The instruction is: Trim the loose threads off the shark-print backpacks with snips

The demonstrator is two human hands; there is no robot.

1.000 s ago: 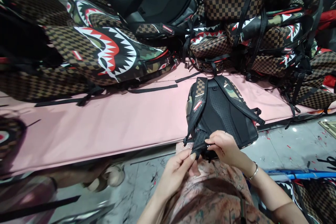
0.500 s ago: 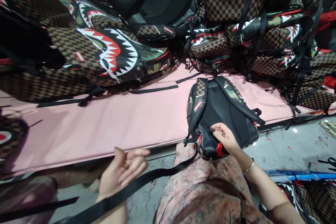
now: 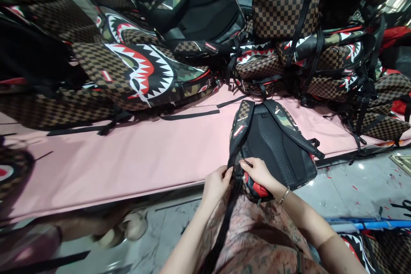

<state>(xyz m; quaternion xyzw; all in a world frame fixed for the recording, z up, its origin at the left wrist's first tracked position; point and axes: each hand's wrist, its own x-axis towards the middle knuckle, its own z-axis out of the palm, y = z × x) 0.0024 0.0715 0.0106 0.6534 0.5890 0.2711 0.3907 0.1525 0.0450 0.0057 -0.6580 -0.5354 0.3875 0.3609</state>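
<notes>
A black backpack [image 3: 272,145] with checkered and camouflage shoulder straps lies back panel up on the pink table's front edge, its lower left corner toward me. My left hand [image 3: 220,180] pinches the black strap at that corner. Close to it on the right, my right hand [image 3: 257,171] has its fingers closed on a small dark thing that I cannot make out. Red fabric [image 3: 260,189] shows just below my right hand. From the corner, a long black webbing strap [image 3: 224,227] hangs down over my patterned clothing.
Shark-mouth backpacks [image 3: 141,72] are piled along the back of the pink table [image 3: 144,154], with more at the right [image 3: 334,60]. Loose black straps lie on the table. Another person's limb [image 3: 86,222] shows at the lower left. Blue wrapped material [image 3: 369,224] is at the lower right.
My left hand has moved right and up from beside the table edge and taken hold of the strap. My right hand has shifted slightly left. The webbing now hangs more steeply.
</notes>
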